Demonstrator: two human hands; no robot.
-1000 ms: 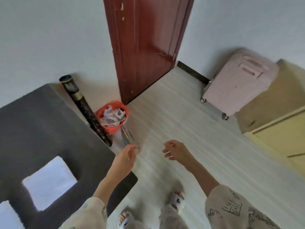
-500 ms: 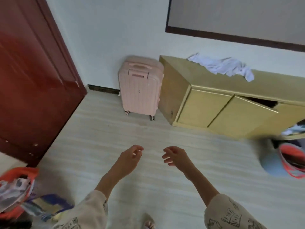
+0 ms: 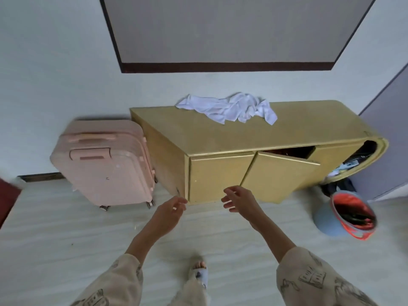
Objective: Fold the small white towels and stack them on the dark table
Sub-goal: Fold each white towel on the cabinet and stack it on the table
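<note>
A heap of towels [image 3: 229,108] lies on top of the cabinet [image 3: 220,135], toward its back edge, against the wall. A suitcase [image 3: 103,162] stands on the floor just left of the cabinet. Right of the cabinet, a bin [image 3: 344,215] sits tilted on the floor, holding what may be shoes. The left hand [image 3: 170,212] and right hand [image 3: 239,199] hang before the cabinet doors, apart, touching nothing, above a foot [image 3: 199,271]
</note>
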